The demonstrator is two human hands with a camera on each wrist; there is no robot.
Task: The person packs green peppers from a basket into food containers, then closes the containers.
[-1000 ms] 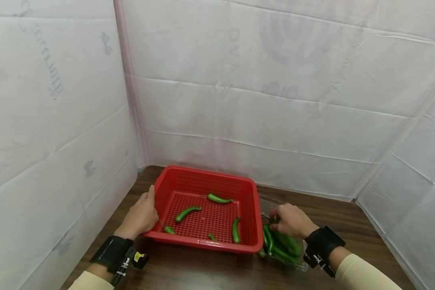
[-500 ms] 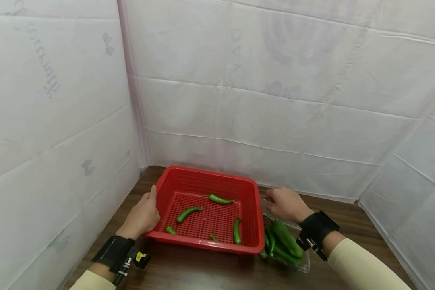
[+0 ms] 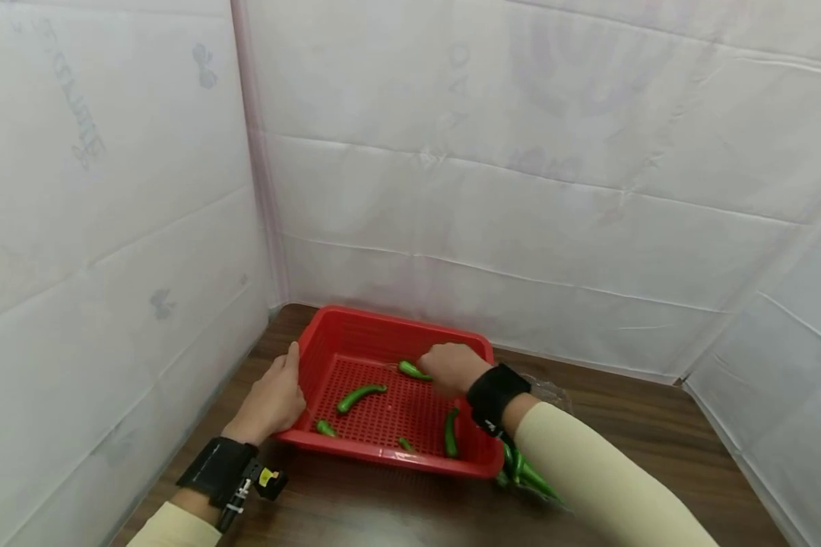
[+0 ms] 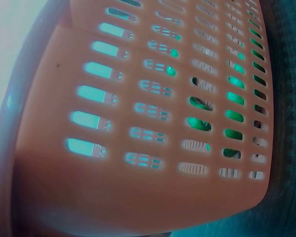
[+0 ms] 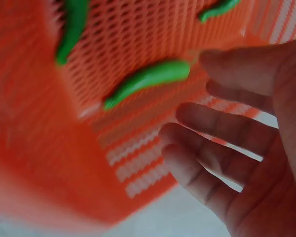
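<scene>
A red slotted basket sits on the brown table with several green peppers inside. My left hand holds its left rim, thumb on top, the fingers hidden against the outer wall. My right hand hovers inside the basket over the back pepper. In the right wrist view the right hand has loosely spread fingers holding nothing, and a pepper lies on the mesh just off their tips. Other peppers lie apart on the floor.
A clear tray with more peppers stands right of the basket, mostly hidden by my right forearm. White sheeting walls the table at the back and on both sides. Bare wood shows to the right.
My right hand has left the clear tray, risen and crossed left over the basket rim to the back pepper. The left hand has stayed on the rim.
</scene>
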